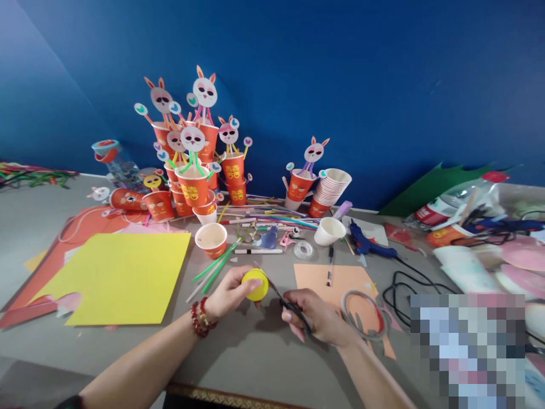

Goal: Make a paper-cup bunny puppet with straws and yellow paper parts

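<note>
My left hand (232, 292) pinches a round yellow paper disc (255, 286), thumb across its face. My right hand (313, 315) is closed around the black handles of a pair of scissors (293, 309). The blades point up and left and lie along the disc's right edge; whether they touch the paper I cannot tell. Left of my hands lies a large yellow paper sheet (128, 278) with a curved bite out of its lower left. To the right is an orange paper sheet (340, 278) with cut edges.
Red paper cups with rabbit faces (193, 176) stand stacked at the back left. A white cup (330, 231), a tape roll (303, 249), and a pen (330, 264) lie ahead. Rightward are a blue glue gun (370, 241) with a black cord (409, 287) and a bottle (464, 196).
</note>
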### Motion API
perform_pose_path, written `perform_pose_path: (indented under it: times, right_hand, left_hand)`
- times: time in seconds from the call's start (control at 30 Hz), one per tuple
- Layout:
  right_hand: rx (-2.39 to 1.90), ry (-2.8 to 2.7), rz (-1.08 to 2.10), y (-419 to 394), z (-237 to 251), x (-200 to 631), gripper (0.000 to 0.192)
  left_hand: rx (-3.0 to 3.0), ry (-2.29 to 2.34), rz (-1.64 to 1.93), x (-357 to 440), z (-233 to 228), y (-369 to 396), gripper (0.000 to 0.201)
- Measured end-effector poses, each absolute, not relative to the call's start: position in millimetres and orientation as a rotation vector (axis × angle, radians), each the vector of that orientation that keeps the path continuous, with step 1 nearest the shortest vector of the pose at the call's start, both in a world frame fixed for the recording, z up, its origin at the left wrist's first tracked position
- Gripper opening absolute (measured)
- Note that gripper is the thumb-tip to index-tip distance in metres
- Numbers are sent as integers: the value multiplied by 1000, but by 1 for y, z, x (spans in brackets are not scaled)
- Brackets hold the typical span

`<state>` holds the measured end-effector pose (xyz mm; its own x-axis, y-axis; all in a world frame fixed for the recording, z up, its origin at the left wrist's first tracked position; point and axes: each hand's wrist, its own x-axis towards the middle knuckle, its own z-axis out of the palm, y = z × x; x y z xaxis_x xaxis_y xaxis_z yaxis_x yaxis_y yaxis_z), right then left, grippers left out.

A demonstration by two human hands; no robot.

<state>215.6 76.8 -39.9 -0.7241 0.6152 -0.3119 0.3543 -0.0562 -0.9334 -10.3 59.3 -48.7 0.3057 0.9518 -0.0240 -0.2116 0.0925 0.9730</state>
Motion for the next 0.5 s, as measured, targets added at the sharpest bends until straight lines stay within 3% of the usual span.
perform_pose_path:
  times: [0.5]
  right_hand:
    - [-994, -1950, 1979, 75, -40, 212, 47]
  left_hand:
    - [1187, 854, 1021, -8, -43, 58, 45]
